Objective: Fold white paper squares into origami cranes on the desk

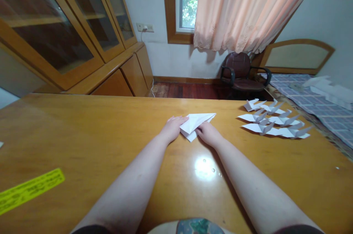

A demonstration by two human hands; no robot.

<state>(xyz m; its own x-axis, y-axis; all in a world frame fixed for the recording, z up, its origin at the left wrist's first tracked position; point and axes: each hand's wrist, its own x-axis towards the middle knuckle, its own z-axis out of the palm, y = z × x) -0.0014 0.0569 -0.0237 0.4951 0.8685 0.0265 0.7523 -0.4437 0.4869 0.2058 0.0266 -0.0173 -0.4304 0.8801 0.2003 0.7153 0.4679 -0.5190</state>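
Note:
A partly folded sheet of white paper (196, 123) lies at the middle of the wooden table, its long point aimed to the far right. My left hand (172, 127) grips its left edge, with the fingertips along the upper side. At the lower right, my right hand (207, 131) holds the paper, its fingers partly hidden under the raised flap. To the right stand several folded white paper cranes (259, 128) in rows, close to the table's far edge.
The table (104, 145) carries a yellow printed strip (31, 190) at the left and a tiny white scrap (337, 168) at the right. Beyond are a glass-door cabinet (110, 72), an office chair (242, 72) and a bed (309, 94) with a checked cover.

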